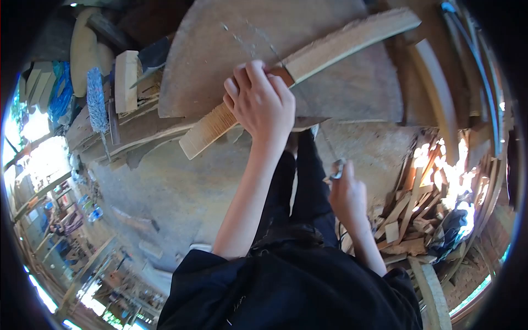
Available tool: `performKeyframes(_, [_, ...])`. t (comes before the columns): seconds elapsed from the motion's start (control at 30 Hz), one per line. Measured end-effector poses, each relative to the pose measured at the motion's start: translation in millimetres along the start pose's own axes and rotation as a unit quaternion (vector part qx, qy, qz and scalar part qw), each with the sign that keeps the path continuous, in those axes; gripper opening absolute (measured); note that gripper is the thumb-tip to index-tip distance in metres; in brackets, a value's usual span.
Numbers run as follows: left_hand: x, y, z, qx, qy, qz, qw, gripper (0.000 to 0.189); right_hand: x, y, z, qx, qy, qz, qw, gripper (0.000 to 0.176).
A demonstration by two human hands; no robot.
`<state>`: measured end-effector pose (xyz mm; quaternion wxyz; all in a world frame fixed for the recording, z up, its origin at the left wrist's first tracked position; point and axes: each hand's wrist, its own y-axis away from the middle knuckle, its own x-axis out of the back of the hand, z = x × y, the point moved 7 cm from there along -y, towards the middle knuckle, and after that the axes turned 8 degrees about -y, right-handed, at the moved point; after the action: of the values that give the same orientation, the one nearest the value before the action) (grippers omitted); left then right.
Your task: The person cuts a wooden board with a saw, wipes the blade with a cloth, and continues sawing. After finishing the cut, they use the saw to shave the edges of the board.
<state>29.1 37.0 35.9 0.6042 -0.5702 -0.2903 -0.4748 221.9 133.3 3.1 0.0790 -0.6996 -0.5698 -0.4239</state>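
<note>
My left hand [261,102] is closed round the middle of a long, curved wooden piece [352,47] that lies slantwise on a round-edged wooden board [203,60]. The piece's lower left end, marked with many fine lines across it, juts past the board's near edge. Lower and to the right, my right hand [349,195] is closed round the metal handle of a thin tool [337,166]. The tool's narrow shaft or blade reaches up toward the board's edge; its far end is hard to make out.
A bristly brush [96,99] and a pale wood block [126,81] sit left of the board. Another curved wooden piece [437,91] is at the right. Scrap wood [404,231] is heaped on the right floor. A blue plastic bag [59,91] lies far left.
</note>
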Motion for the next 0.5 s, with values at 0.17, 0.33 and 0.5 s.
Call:
performKeyframes(0.17, [-8, -17, -10, 0.073, -0.017, -0.017, 0.997, 0.030, -3, 2, -3, 0.056, 0.028, 0.034, 0.997, 0.019])
performKeyframes(0.33, [-6, -13, -12, 0.108, -0.004, -0.012, 0.994, 0.030, -11, -3, 13, 0.044, -0.085, 0.029, 0.995, 0.015])
performKeyframes(0.5, [-1, -16, -7, 0.106, -0.022, -0.080, 0.991, 0.018, 0, -16, -11, 0.048, -0.052, 0.027, 0.997, 0.020])
